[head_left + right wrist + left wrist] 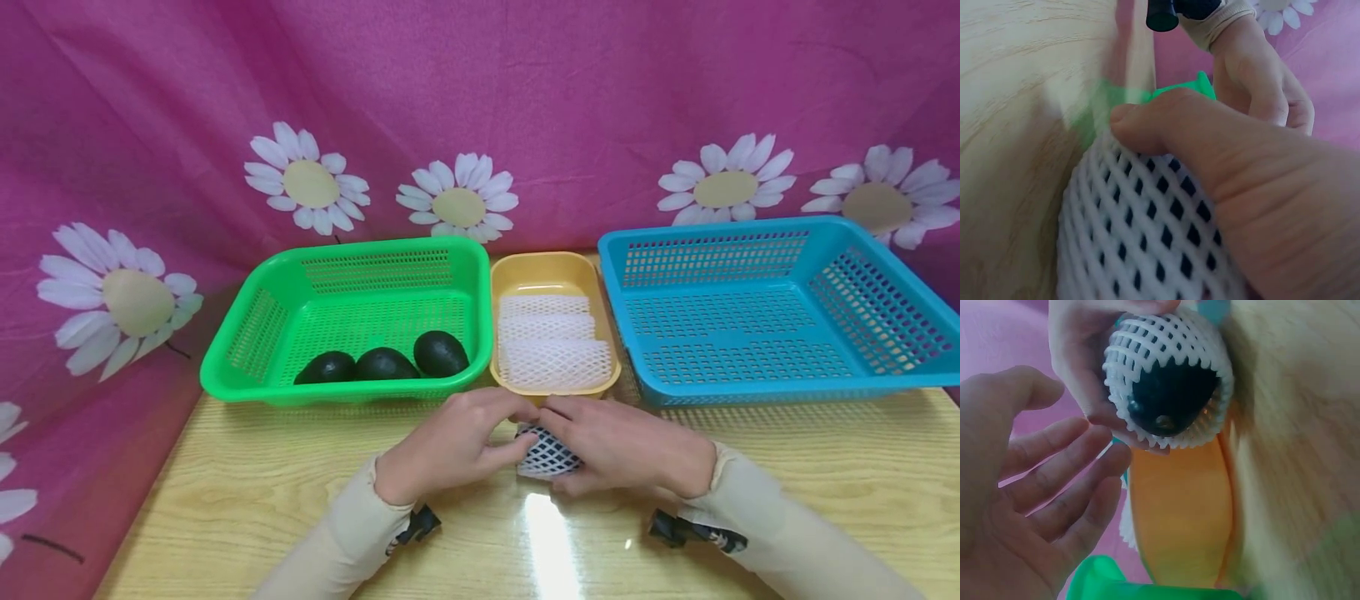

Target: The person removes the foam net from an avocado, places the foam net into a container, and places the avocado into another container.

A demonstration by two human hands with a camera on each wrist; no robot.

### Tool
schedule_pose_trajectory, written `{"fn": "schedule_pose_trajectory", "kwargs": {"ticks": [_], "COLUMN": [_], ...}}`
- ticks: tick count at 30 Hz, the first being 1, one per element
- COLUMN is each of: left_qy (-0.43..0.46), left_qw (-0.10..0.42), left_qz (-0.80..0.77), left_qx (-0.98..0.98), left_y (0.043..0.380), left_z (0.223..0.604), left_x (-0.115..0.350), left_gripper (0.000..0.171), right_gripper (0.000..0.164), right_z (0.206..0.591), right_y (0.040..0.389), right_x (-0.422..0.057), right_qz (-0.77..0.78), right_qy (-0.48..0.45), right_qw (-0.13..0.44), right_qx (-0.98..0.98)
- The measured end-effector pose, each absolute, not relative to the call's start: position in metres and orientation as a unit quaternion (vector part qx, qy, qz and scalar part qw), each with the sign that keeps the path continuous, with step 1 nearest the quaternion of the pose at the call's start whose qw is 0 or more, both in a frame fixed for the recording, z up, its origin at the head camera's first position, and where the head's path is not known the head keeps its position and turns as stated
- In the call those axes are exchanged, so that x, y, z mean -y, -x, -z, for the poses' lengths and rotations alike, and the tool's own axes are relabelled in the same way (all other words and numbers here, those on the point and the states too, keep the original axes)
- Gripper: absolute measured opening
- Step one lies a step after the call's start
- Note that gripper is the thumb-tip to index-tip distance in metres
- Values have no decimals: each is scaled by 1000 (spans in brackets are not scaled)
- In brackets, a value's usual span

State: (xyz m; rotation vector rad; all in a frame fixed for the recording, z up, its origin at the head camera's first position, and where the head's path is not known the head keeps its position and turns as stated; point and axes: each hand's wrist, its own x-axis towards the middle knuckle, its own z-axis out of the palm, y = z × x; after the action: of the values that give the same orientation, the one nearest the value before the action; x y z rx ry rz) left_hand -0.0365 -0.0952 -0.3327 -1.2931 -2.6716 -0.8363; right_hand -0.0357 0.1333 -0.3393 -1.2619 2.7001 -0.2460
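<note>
Just in front of the yellow tray, my right hand (pixel 630 446) grips a dark avocado (pixel 1172 397) in a white foam net sleeve (pixel 551 458). The sleeve wraps most of the fruit; its dark end with the stem spot shows through the sleeve's opening in the left wrist view. In the right wrist view the thumb (pixel 1154 125) presses along the mesh. My left hand (pixel 457 442) is beside the open end of the sleeve. Its fingers (pixel 1054 481) are loosely bent, with nothing held in the palm.
A green basket (pixel 345 390) at the left holds 3 dark avocados (pixel 441 354) along its near side. The yellow tray (pixel 543 271) in the middle carries several white foam sleeves (pixel 555 364). At the right stands a blue basket (pixel 720 325). A pink flowered cloth (pixel 570 108) hangs behind.
</note>
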Motion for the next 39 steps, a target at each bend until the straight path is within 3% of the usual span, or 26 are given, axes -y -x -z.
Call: {"fn": "schedule_pose_trajectory", "kwargs": {"ticks": [16,27,39], "left_qy": [406,403,390], "left_qw": [-1,-4,-41], "left_qz": [241,236,213], "left_qx": [881,884,895], "left_y": [41,43,45], "left_z": [341,341,343], "left_x": [95,97,100], "left_gripper": [29,25,19], "right_gripper": [85,74,77], "right_z": [342,344,343], "right_y": [36,38,37], "right_x": [-135,-134,-134], "right_qz": [98,101,102], "right_qy": [396,401,394], "right_qw": [104,97,101], "right_qx": [-907,-905,-908]}}
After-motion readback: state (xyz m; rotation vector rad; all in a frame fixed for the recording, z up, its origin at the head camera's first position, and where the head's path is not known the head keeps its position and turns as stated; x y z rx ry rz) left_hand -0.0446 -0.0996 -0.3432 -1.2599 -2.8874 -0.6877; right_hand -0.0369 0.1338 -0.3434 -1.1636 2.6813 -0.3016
